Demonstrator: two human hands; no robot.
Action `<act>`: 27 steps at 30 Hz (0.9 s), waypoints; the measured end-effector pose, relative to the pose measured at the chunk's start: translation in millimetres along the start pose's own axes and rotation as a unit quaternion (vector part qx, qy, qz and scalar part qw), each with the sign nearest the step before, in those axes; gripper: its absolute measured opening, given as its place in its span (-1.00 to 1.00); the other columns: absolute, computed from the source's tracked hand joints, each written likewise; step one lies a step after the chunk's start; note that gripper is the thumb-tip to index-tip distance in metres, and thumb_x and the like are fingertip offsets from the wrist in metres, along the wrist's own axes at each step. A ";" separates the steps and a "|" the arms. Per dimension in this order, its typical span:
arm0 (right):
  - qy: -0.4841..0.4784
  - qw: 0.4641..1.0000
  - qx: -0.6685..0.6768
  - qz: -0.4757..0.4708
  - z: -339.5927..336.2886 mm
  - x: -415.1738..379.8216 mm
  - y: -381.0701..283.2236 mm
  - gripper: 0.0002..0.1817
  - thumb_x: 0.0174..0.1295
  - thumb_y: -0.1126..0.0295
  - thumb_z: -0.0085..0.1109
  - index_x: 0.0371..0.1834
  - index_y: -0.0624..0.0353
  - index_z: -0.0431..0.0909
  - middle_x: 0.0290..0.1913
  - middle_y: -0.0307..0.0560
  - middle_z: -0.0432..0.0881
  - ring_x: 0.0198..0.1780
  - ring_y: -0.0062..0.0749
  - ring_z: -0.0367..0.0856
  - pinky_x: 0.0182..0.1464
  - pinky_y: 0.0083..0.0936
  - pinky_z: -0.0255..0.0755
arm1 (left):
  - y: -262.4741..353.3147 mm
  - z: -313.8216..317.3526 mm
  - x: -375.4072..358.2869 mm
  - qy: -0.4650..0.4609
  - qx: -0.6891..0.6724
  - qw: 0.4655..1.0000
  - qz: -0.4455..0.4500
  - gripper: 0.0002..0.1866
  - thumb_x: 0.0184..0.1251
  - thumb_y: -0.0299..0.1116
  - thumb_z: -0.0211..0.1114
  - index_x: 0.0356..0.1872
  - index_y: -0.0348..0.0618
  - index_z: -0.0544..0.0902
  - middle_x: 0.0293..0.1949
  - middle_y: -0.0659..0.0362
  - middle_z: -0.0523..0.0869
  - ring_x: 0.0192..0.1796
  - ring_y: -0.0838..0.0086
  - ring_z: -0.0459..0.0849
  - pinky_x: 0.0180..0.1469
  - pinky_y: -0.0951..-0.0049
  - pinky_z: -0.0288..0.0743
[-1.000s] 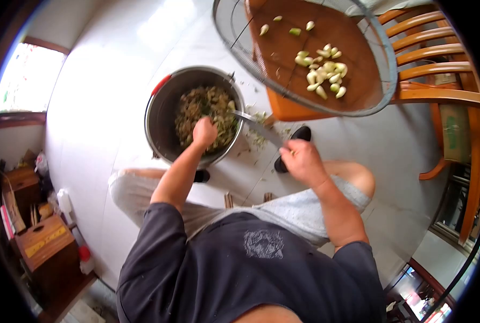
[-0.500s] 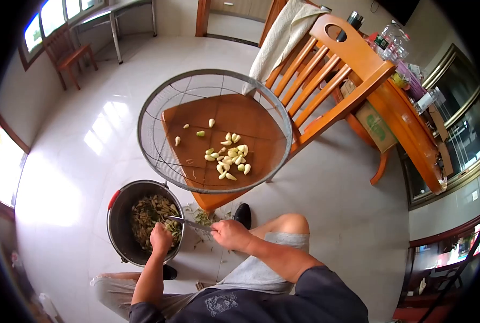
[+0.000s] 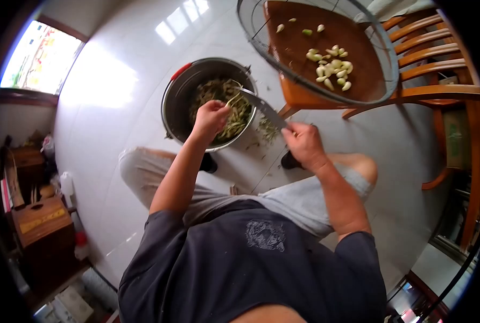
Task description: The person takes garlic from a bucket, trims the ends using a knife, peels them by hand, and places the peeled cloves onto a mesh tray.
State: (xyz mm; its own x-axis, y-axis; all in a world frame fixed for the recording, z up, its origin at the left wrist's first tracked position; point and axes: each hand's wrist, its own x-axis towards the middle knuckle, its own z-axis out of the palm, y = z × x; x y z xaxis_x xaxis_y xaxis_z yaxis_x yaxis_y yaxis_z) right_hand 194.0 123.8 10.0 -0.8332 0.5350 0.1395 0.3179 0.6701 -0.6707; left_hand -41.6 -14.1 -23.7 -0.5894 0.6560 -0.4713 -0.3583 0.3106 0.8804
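Note:
My left hand (image 3: 212, 118) is closed over the bucket, pinching what looks like a small garlic clove (image 3: 228, 104), mostly hidden by the fingers. A thin pale strip runs from it up to the tip of a knife (image 3: 266, 110). That knife's handle is wrapped in my right hand (image 3: 304, 143), with the blade pointing left across the bucket's rim. Below both, the metal bucket (image 3: 167, 114) holds a heap of peelings and scraps (image 3: 239, 119). Several peeled garlic cloves (image 3: 334, 67) lie in a round wire-mesh sieve (image 3: 395, 81) on the chair seat.
The wooden chair (image 3: 412, 97) stands at the upper right, carrying the sieve. Loose scraps (image 3: 267, 131) lie on the tiled floor (image 3: 108, 129) between bucket and chair. At the far left is a wooden cabinet (image 3: 41, 226).
The view has tipped downward and swung, so bucket and sieve sit higher and farther right. My left hand has lifted from the scraps; a pale strip now shows between it and the knife.

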 end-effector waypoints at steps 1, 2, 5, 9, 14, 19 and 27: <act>0.006 1.000 0.000 -0.011 1.7 0.5 -0.6 -0.83 0.12 0.38 0.15 -0.37 0.29 0.58 -0.54 0.14 0.52 -0.52 -0.14 0.50 -0.40 -0.38 0.38 | -4.4 -5.3 4.3 -0.006 -0.012 1.000 0.000 -0.87 0.22 -0.43 0.27 -0.30 -0.25 0.52 -0.61 0.28 0.48 -0.65 0.69 0.42 -0.68 0.69 0.22; 0.007 1.000 0.008 -0.013 3.4 1.7 -1.7 -0.83 0.12 0.40 0.15 -0.36 0.30 0.58 -0.55 0.13 0.52 -0.54 -0.18 0.49 -0.40 -0.41 0.37 | -7.8 -7.9 7.0 -0.008 -0.034 0.999 -0.001 -0.85 0.26 -0.40 0.25 -0.27 -0.27 0.51 -0.54 0.26 0.51 -0.58 0.67 0.47 -0.64 0.70 0.26; 0.012 1.000 0.020 -0.010 3.4 8.3 1.0 -0.84 0.13 0.40 0.15 -0.34 0.29 0.58 -0.54 0.09 0.53 -0.54 -0.22 0.50 -0.41 -0.42 0.37 | -11.4 -10.9 10.3 -0.042 -0.116 0.992 -0.026 -0.85 0.28 -0.40 0.25 -0.26 -0.27 0.52 -0.50 0.24 0.52 -0.55 0.65 0.50 -0.60 0.70 0.33; 0.044 0.997 0.054 -0.046 12.6 12.2 -1.5 -0.82 0.16 0.37 0.15 -0.34 0.29 0.59 -0.59 0.01 0.51 -0.57 -0.36 0.47 -0.43 -0.46 0.35 | -9.7 -6.9 2.5 -0.068 -0.256 0.962 -0.069 -0.86 0.31 -0.48 0.19 -0.16 -0.25 0.48 -0.37 0.16 0.59 -0.44 0.48 0.60 -0.46 0.60 0.51; 0.066 0.979 0.183 0.054 20.1 29.8 -25.0 -0.78 0.21 0.31 0.17 -0.35 0.28 0.59 -0.67 -0.14 0.45 -0.60 -0.60 0.37 -0.48 -0.53 0.31 | -14.3 1.7 -4.9 -0.135 -0.313 0.938 -0.065 -0.85 0.25 -0.56 0.20 -0.17 -0.25 0.49 -0.33 0.11 0.61 -0.35 0.41 0.62 -0.34 0.52 0.54; 0.035 0.980 0.168 0.102 31.0 62.6 -54.1 -0.75 0.11 0.28 0.30 -0.37 0.29 0.60 -0.62 -0.23 0.55 -0.59 -0.64 0.38 -0.51 -0.57 0.32 | 4.0 20.5 -23.6 -0.135 -0.220 0.966 -0.018 -0.89 0.23 -0.55 0.24 -0.24 -0.30 0.54 -0.38 0.15 0.62 -0.41 0.50 0.59 -0.40 0.57 0.47; -0.013 0.955 0.288 0.067 69.6 88.1 -49.0 -0.80 0.09 0.39 0.35 -0.34 0.27 0.57 -0.55 -0.21 0.61 -0.55 -0.65 0.49 -0.50 -0.62 0.39 | 15.0 4.3 -40.1 -0.110 -0.253 0.961 0.019 -0.88 0.22 -0.57 0.18 -0.24 -0.34 0.53 -0.39 0.12 0.63 -0.46 0.50 0.60 -0.42 0.58 0.48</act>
State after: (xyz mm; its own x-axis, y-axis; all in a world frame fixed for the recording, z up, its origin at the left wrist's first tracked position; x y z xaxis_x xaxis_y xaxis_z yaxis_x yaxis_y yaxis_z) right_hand 73.5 102.3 4.4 -0.8162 0.5777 0.0103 0.1280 0.1981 -0.9718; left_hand -20.2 -32.7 8.6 -0.4610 0.8072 -0.3686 -0.6790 -0.0535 0.7322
